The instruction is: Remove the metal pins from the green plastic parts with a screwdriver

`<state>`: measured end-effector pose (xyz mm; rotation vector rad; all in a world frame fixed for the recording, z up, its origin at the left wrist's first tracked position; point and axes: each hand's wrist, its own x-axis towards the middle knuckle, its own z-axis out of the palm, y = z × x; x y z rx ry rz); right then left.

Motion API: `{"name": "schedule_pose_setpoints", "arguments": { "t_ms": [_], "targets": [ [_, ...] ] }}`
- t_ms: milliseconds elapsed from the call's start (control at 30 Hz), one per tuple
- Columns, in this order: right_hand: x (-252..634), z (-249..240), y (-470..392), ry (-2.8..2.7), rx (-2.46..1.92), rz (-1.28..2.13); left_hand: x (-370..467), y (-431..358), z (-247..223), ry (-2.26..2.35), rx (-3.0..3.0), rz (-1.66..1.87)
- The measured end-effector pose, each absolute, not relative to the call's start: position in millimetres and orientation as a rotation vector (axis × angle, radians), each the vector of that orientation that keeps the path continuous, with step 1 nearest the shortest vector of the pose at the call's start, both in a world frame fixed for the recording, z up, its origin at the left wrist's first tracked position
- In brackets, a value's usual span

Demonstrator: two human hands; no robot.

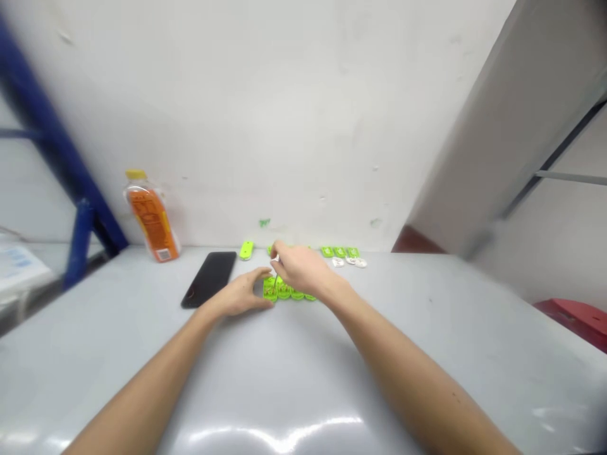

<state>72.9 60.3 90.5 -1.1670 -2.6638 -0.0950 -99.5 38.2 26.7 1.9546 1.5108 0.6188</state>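
Observation:
Several bright green pieces (283,291) lie side by side in a row on the grey table (284,360). My left hand (245,292) rests at the left end of the row, its thumb and fingers spread around the leftmost piece. Above the row, my right hand (301,264) pinches a thin, dark, pointed tool (275,282). The tool's tip points down at the leftmost green piece; whether it touches is too small to tell. My right hand partly hides more green pieces behind it.
A black phone (208,279) lies left of my left hand. Farther back stand an orange-labelled bottle (152,218) and a single green piece (246,250) by the white wall (294,126). More green pieces (340,252) and white pieces (355,261) sit at the back right.

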Motion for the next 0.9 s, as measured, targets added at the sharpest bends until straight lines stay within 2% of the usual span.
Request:
{"name": "schedule_pose_setpoints", "arguments": {
  "t_ms": [200, 400, 900],
  "targets": [
    [72.3, 91.3, 59.5, -2.656, -1.164, -0.153, -99.2, 38.2, 27.1, 1.476, 1.969, 0.593],
    [66.7, 89.2, 60.3, -2.644, -1.235, -0.36, -100.0, 38.1, 26.8, 1.48, 1.966, 0.606],
    [72.6, 94.4, 54.3, -2.732, -1.002, -0.088, -97.7, 33.2, 31.8, 1.481, 2.012, 0.578]
  ]
}}
